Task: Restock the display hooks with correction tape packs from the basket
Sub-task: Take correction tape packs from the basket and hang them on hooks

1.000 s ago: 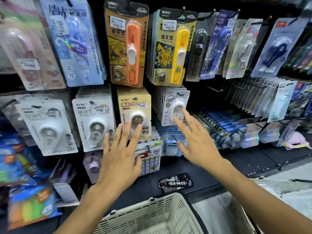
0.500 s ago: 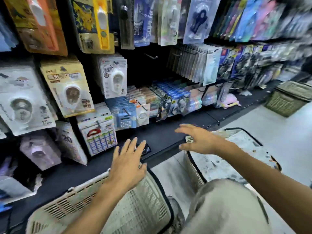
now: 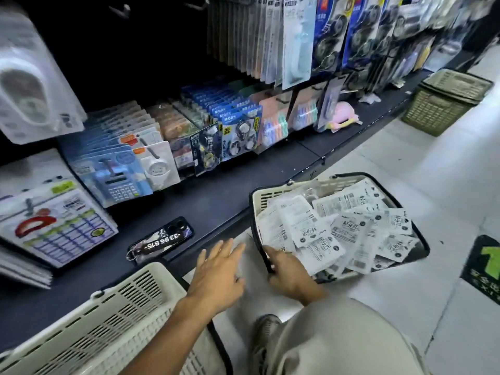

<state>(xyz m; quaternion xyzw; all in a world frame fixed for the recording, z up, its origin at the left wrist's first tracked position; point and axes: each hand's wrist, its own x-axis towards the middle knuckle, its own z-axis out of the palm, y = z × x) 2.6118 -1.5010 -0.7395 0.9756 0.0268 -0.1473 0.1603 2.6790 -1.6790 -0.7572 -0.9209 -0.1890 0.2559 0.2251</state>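
A cream basket [image 3: 259, 197] with a black handle stands on the floor, filled with several white correction tape packs [image 3: 322, 231] lying face down. My right hand [image 3: 289, 277] is at its near left rim, fingers curled round the black handle. My left hand [image 3: 219, 274] hovers open over the floor just left of that basket, fingers spread and holding nothing. Bare display hooks [image 3: 119, 8] stick out of the dark back panel at the top. Hanging tape packs [image 3: 297, 36] fill the hooks to the right.
A second cream basket [image 3: 121, 307] sits on the dark shelf ledge [image 3: 216, 201] under my left forearm. A phone with a key tag [image 3: 162, 239] lies on the ledge. Calculator packs [image 3: 113, 177] stand behind it. A woven basket [image 3: 443, 104] stands far right. My knee is bottom right.
My view swung down and right from the hooks to the floor basket. Both hands dropped away from the hanging packs; the right one reached the basket's handle, the left one lowered beside it.
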